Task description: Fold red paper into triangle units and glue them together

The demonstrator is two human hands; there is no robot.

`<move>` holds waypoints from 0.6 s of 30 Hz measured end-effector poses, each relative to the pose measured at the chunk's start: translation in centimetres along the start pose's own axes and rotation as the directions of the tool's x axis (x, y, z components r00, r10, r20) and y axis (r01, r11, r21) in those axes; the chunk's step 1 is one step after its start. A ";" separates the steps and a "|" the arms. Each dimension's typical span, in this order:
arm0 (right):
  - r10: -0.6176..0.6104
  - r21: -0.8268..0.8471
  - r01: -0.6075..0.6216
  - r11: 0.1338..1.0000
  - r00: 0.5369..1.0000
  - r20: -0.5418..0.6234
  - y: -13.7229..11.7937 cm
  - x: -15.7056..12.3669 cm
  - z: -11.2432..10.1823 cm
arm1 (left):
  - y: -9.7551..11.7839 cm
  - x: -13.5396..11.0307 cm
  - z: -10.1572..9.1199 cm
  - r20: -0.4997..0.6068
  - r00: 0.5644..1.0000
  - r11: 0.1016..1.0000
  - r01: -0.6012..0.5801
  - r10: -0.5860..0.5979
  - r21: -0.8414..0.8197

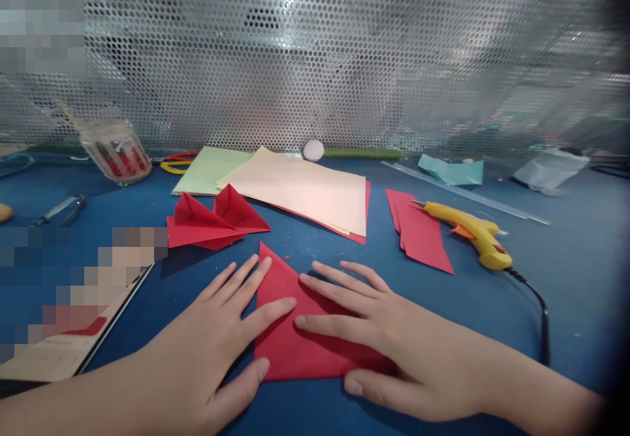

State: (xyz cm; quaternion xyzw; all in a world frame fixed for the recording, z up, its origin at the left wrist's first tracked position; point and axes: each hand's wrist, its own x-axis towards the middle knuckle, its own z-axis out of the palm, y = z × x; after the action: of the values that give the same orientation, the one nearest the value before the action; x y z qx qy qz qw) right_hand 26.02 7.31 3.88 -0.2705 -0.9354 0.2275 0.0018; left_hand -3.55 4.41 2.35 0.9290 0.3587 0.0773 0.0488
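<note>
A red sheet of paper (285,350), folded into a triangle, lies flat on the blue table in front of me. My left hand (224,324) rests at its left edge, fingers spread, with a few fingertips on the paper. Over the right part of the triangle lies my right hand (384,324), fingers stretched out and pressing on it; its thumb is by the bottom edge. The paper's right corner is hidden under that hand. Just beyond my left hand stand folded red paper pieces (216,222) with raised points.
Behind lie cream paper sheets (305,186) and green paper (211,167). At right, a yellow glue gun (467,229) with a black cord touches red paper strips (423,232). A tilted jar (118,153), a white ball (314,150) and a teal paper scrap (453,170) are farther back.
</note>
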 end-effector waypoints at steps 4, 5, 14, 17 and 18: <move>-0.010 0.003 0.010 1.000 1.000 -0.005 0.1 0.0 0.1 | -0.2 -0.1 -0.1 0.010 1.000 0.999 0.027 -0.027 -0.038; -0.009 0.001 0.010 1.000 1.000 -0.008 0.1 0.0 0.1 | -0.2 -0.1 -0.1 0.023 0.999 0.998 0.040 -0.040 -0.042; -0.030 -0.024 0.030 0.999 1.000 0.006 0.1 0.1 0.1 | 0.0 0.3 0.2 0.047 0.996 0.997 0.072 -0.071 -0.024; -0.045 -0.017 0.045 0.999 0.999 -0.003 -0.1 0.1 0.0 | 0.2 0.4 0.1 0.024 0.998 0.998 0.054 -0.053 -0.037; -0.047 -0.019 0.046 0.999 0.999 -0.008 -0.1 0.1 0.0 | 0.2 0.4 0.0 0.020 0.999 0.998 0.051 -0.050 -0.043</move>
State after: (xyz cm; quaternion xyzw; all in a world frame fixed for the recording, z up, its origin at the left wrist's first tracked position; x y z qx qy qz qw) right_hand 25.91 7.29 3.89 -0.2497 -0.9436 0.2172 0.0087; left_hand -3.11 4.56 2.39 0.9191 0.3798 0.0748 0.0743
